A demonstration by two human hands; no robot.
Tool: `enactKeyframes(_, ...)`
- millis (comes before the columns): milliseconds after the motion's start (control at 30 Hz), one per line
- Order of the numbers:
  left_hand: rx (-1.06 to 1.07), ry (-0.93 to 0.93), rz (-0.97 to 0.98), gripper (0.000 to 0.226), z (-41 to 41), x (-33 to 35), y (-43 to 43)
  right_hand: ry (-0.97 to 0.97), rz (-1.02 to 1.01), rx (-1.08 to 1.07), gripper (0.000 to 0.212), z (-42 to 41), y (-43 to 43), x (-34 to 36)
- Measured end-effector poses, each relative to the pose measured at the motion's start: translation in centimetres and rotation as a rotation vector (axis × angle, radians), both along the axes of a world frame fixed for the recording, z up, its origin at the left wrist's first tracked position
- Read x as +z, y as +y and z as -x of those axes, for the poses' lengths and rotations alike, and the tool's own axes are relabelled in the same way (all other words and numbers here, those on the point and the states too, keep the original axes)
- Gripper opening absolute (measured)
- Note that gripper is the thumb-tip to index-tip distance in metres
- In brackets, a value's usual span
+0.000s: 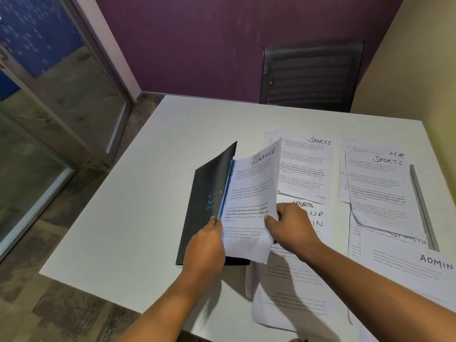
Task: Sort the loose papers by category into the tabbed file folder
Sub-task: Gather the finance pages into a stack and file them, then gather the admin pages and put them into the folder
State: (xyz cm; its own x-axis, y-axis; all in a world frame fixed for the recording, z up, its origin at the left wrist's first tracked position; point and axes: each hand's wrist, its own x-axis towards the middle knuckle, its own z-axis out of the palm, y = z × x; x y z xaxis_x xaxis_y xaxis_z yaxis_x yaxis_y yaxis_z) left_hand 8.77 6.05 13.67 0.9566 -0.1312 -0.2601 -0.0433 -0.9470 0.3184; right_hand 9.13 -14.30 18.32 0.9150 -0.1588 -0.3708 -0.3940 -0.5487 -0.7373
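Observation:
A dark tabbed file folder (204, 201) stands partly opened on the white table, with coloured dividers showing at its edge. My left hand (206, 245) grips the folder's lower edge and holds the cover back. My right hand (291, 225) pinches a sheet marked FINANCE (251, 191), which lies against the folder's inside. Loose sheets cover the table to the right: one marked SPORTS (306, 166), a stack marked HR and SPORTS (380, 186), one marked ADMIN (419, 270), and an upside-down sheet (291, 290) under my right forearm.
The white table (138, 198) has bare surface on its left half and its front-left edge close to me. A black mesh chair (311, 75) stands behind the far edge. A thin grey strip (422, 203) lies at the right among the papers.

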Motion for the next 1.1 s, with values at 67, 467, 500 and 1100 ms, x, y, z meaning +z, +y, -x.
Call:
enactKeyframes(67,0.006,0.002,-0.004,0.062,-0.2,0.1,0.0,-0.007,0.02,0.021,0.019,0.2,0.0,0.3)
enactKeyframes(467,-0.006,-0.003,0.007,0.065,0.1,0.8,-1.2,0.031,0.02,0.035,0.051,-4.2,2.5,-2.2)
enactKeyframes(500,0.001,-0.004,0.012,0.063,0.1,0.9,-1.3,0.041,0.013,0.025,0.055,-4.2,2.7,-2.4)
enactKeyframes(1100,-0.099,0.167,-0.194,0.073,-1.9,-1.8,-2.7,0.098,0.103,0.06,0.004,3.9,-5.3,-5.0)
